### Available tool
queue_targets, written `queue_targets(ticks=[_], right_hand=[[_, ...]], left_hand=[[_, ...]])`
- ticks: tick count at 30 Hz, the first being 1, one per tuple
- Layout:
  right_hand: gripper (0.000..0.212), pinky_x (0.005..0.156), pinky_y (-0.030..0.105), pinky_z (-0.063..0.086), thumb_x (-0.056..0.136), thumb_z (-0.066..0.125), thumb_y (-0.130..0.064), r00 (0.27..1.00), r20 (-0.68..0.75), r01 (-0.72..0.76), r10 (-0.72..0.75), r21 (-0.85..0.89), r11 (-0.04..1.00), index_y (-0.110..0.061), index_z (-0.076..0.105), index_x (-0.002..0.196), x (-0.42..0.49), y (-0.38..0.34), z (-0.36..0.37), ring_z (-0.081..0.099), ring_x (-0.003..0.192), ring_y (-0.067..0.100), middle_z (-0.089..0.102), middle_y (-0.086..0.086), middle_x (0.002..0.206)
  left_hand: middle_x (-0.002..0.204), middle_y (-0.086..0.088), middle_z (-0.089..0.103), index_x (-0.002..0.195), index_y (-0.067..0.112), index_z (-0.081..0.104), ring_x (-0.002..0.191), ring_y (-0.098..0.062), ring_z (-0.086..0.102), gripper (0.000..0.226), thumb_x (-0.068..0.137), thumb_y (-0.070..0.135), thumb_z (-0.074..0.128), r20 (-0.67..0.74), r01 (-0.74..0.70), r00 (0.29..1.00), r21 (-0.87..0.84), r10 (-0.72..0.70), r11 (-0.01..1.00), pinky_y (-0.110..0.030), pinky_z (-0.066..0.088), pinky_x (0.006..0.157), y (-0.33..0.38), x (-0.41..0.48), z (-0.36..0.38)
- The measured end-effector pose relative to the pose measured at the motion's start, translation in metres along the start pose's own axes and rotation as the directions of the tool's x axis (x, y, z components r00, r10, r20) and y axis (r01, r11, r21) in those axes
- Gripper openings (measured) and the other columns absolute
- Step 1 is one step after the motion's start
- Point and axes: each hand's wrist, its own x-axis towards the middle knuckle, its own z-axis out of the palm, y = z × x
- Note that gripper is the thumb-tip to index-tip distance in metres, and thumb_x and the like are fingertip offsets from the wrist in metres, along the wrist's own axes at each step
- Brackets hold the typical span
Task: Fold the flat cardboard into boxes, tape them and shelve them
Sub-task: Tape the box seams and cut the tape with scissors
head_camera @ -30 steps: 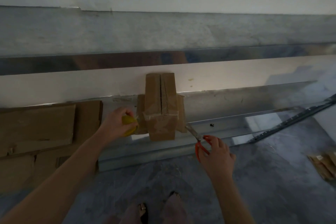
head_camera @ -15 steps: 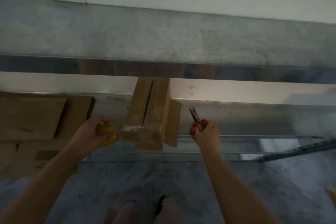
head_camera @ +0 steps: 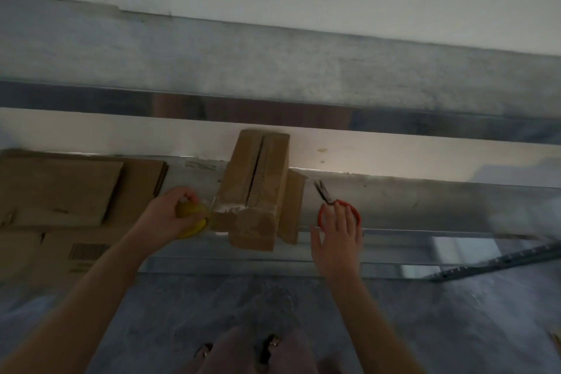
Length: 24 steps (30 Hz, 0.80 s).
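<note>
A folded cardboard box (head_camera: 258,188) stands on the metal shelf (head_camera: 409,200), its top flaps meeting in a seam and a side flap sticking out on the right. My left hand (head_camera: 170,215) grips a yellow tape roll (head_camera: 192,217) against the box's left front corner, where clear tape runs onto the cardboard. Red-handled scissors (head_camera: 334,206) lie on the shelf to the right of the box. My right hand (head_camera: 337,240) hovers over their handles with fingers spread, holding nothing.
Flat cardboard sheets (head_camera: 60,191) are stacked on the shelf at the left. An upper metal shelf (head_camera: 273,70) runs across above. A slotted metal rail (head_camera: 501,261) lies on the grey floor at the right. My feet (head_camera: 243,352) show at the bottom.
My right hand carried the scissors up to the shelf, set them down beside the box and let go. My left hand has stayed on the tape roll at the box.
</note>
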Motion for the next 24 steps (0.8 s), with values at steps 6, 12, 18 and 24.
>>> queue_targets(ticks=[6, 12, 18, 24], right_hand=[[0.062, 0.118, 0.05, 0.025, 0.095, 0.039, -0.052, 0.966, -0.191, 0.199, -0.174, 0.124, 0.972, -0.027, 0.03, 0.151, -0.072, -0.078, -0.029, 0.024, 0.148, 0.028, 0.034, 0.005, 0.157], [0.06, 0.12, 0.048, 0.021, 0.097, 0.038, -0.05, 0.939, -0.156, 0.324, -0.306, 0.107, 0.94, -0.025, 0.032, 0.152, -0.089, -0.164, -0.024, 0.017, 0.149, 0.023, 0.031, -0.001, 0.157], [0.055, 0.123, 0.048, 0.005, 0.1, 0.033, -0.045, 0.97, -0.01, 0.242, -0.242, -0.018, 0.97, -0.032, 0.026, 0.152, -0.063, -0.187, -0.01, 0.01, 0.15, 0.024, 0.023, -0.002, 0.16], [0.052, 0.121, 0.05, 0.014, 0.1, 0.038, -0.044, 0.971, 0.005, 0.239, -0.239, -0.051, 0.97, -0.037, 0.026, 0.15, -0.059, -0.182, -0.001, 0.015, 0.149, 0.026, 0.028, -0.002, 0.157]], left_hand=[[0.095, 0.015, 0.055, 0.087, 0.038, 0.055, 0.083, -0.004, 0.053, 0.023, 0.079, 0.037, 0.076, 0.115, -0.058, 0.992, 0.024, 0.055, 0.998, -0.024, 0.039, 0.061, 0.009, 0.004, -0.019], [0.095, 0.016, 0.054, 0.086, 0.038, 0.054, 0.083, -0.002, 0.051, 0.023, 0.078, 0.035, 0.075, 0.155, -0.095, 0.984, 0.01, 0.092, 0.995, -0.019, 0.036, 0.06, 0.011, 0.007, -0.033], [0.102, 0.009, 0.056, 0.09, 0.034, 0.056, 0.091, -0.011, 0.054, 0.024, 0.077, 0.032, 0.076, 0.195, -0.137, 0.971, -0.017, 0.138, 0.99, -0.022, 0.039, 0.066, 0.004, 0.01, -0.037], [0.1, 0.006, 0.056, 0.096, 0.025, 0.056, 0.091, -0.012, 0.053, 0.024, 0.08, 0.028, 0.074, 0.244, -0.225, 0.947, 0.039, 0.209, 0.974, -0.024, 0.04, 0.07, -0.003, 0.012, -0.036]])
